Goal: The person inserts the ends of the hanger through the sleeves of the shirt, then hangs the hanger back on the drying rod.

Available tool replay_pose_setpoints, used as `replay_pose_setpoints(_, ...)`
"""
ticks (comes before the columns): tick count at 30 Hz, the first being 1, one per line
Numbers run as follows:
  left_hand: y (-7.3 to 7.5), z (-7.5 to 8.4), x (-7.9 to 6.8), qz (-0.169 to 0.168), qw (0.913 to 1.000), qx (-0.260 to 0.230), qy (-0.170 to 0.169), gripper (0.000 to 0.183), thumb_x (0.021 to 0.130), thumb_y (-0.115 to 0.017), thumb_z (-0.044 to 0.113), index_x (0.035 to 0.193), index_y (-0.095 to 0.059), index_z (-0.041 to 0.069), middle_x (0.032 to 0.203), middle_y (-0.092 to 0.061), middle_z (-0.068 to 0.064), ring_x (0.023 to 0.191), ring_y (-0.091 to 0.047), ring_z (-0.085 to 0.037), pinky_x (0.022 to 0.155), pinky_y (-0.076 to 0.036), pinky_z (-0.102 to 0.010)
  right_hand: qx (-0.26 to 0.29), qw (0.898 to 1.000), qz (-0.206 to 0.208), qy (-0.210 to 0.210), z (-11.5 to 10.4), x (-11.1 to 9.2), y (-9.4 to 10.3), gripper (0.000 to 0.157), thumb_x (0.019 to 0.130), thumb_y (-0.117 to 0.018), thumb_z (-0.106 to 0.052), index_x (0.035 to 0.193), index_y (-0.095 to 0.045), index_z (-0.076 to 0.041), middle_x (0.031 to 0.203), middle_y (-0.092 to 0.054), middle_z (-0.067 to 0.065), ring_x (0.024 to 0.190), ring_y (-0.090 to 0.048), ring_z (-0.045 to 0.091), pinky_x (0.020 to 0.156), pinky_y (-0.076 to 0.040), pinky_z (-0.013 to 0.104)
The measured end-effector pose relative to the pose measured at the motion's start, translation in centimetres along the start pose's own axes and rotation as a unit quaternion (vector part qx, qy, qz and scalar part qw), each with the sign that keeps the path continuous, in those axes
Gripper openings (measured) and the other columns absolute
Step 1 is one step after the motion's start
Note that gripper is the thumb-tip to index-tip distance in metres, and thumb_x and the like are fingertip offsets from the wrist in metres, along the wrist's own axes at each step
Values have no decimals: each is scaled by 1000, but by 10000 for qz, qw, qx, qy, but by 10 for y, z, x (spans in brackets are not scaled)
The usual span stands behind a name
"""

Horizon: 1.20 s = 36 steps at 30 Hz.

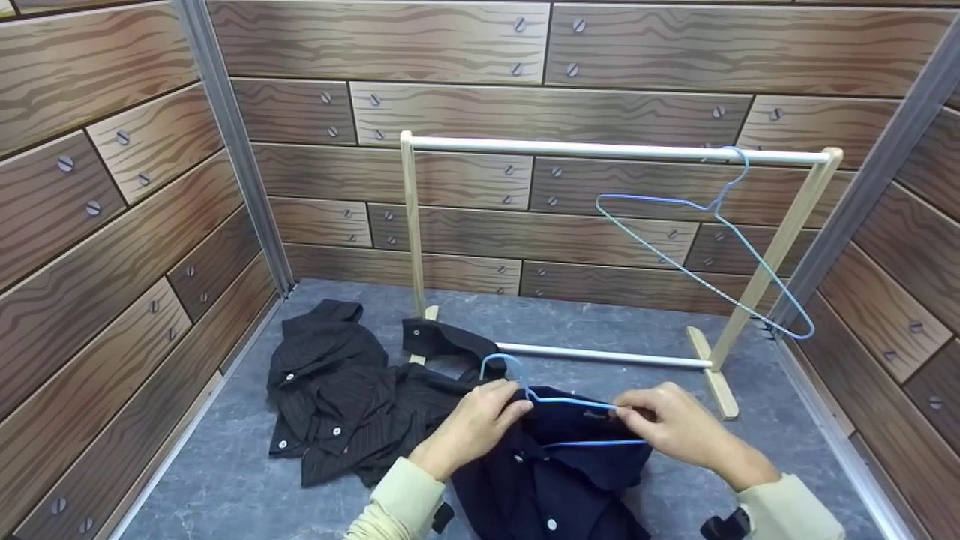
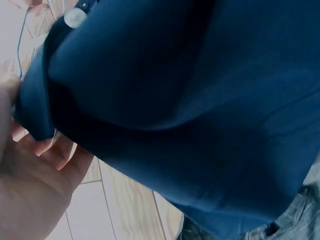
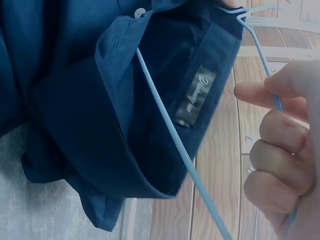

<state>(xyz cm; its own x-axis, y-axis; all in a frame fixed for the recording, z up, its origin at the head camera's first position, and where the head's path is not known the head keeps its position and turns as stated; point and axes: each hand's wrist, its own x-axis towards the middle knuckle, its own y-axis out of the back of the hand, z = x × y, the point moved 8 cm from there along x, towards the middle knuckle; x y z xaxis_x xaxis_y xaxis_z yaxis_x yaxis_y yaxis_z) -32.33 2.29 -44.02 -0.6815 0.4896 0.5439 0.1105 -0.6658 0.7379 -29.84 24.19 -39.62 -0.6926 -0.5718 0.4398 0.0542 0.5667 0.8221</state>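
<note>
A navy buttoned shirt point(image 1: 525, 487) is held up off the grey floor in front of me. My left hand point(image 1: 476, 420) grips its collar, near the hook of a light-blue hanger point(image 1: 568, 401). In the left wrist view, the left hand point(image 2: 37, 180) has its fingers under the collar edge. My right hand point(image 1: 675, 424) pinches the hanger's right arm between thumb and forefinger. The right wrist view shows the hanger's lower bar point(image 3: 170, 122) running into the neck opening, past a black label point(image 3: 196, 95). The hanger's far end is hidden inside the shirt.
A black pinstriped shirt point(image 1: 337, 397) lies crumpled on the floor to the left. Behind my hands stands a rack with a white top rail point(image 1: 562, 148) and wooden posts. Another blue hanger point(image 1: 660, 260) hangs near its right end. Wood-patterned walls point(image 1: 450, 45) enclose the area.
</note>
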Motion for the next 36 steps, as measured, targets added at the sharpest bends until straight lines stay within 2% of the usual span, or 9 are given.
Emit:
replay_pose_setpoints(3, 2, 1, 0, 268, 9995, -79, -131, 24, 101, -54, 30, 89, -61, 10, 76, -56, -1, 68, -51, -10, 65, -48, -25, -70, 10000, -49, -47, 1, 0, 1, 13, 93, -66, -11, 89, -74, -20, 65, -59, -17, 52, -37, -9, 49, -32, 9)
replay_pose_setpoints(8, 7, 3, 0, 672, 9970, -208, -317, 22, 100, -57, 26, 86, -58, 10, 76, -54, -1, 68, -49, -9, 65, -47, -25, -164, 9995, 179, -208, 7, -3, 8, 15, 94, -65, -14, 84, -72, -22, 66, -58, -19, 56, -41, -7, 53, -37, 13)
replay_pose_setpoints(12, 11, 0, -2, 872, 9955, -283, -246, 24, 100, -57, 26, 82, -56, 11, 74, -51, 1, 67, -45, -7, 64, -45, -22, -214, 9967, 717, -301, 14, -7, 17, 26, 94, -64, -8, 72, -62, -22, 63, -45, -23, 57, -40, -6, 55, -36, 15)
replay_pose_setpoints(14, 11, -3, -2, 871, 9955, -340, -135, 25, 100, -56, 27, 81, -55, 11, 73, -50, 1, 67, -43, -6, 64, -44, -21, -195, 9930, 1094, -393, 19, -12, 22, 29, 94, -62, -4, 71, -60, -22, 64, -42, -22, 59, -41, -4, 56, -35, 14)
replay_pose_setpoints(19, 10, -5, -3, 767, 9963, -391, 76, 25, 101, -56, 29, 82, -56, 11, 76, -52, 1, 70, -44, -6, 67, -46, -22, -236, 9765, 2018, -720, 32, -26, 34, 25, 94, -54, 4, 88, -70, -13, 80, -61, -11, 77, -53, 1, 74, -38, 16)
replay_pose_setpoints(23, 12, -7, -2, 729, 9960, -468, 203, 25, 101, -55, 29, 82, -56, 12, 76, -51, 2, 70, -44, -6, 67, -45, -21, -325, 9656, 2343, -1083, 43, -36, 38, 23, 98, -49, 1, 94, -70, -9, 88, -64, -4, 85, -53, 1, 79, -37, 17)
replay_pose_setpoints(30, 13, -8, -3, 715, 9953, -598, 266, 25, 101, -55, 27, 82, -55, 11, 77, -51, 2, 71, -44, -7, 67, -44, -22, 258, 9466, 2424, -2111, 74, -64, 29, 36, 106, -37, -12, 89, -68, -9, 69, -56, -2, 61, -51, 6, 59, -39, 17)
replay_pose_setpoints(33, 13, -8, -3, 721, 9950, -628, 271, 25, 101, -55, 27, 82, -56, 11, 78, -53, 2, 71, -44, -7, 67, -45, -22, 525, 9336, 2279, -2713, 87, -76, 16, 38, 107, -35, -16, 88, -67, -7, 65, -55, -2, 54, -51, 7, 54, -41, 20)
replay_pose_setpoints(36, 13, -8, -3, 712, 9949, -649, 283, 24, 101, -55, 27, 83, -57, 11, 78, -53, 1, 71, -45, -7, 68, -45, -22, 810, 9234, 1970, -3193, 94, -85, -2, 32, 106, -39, -14, 91, -65, -4, 67, -56, -1, 52, -51, 7, 51, -43, 22)
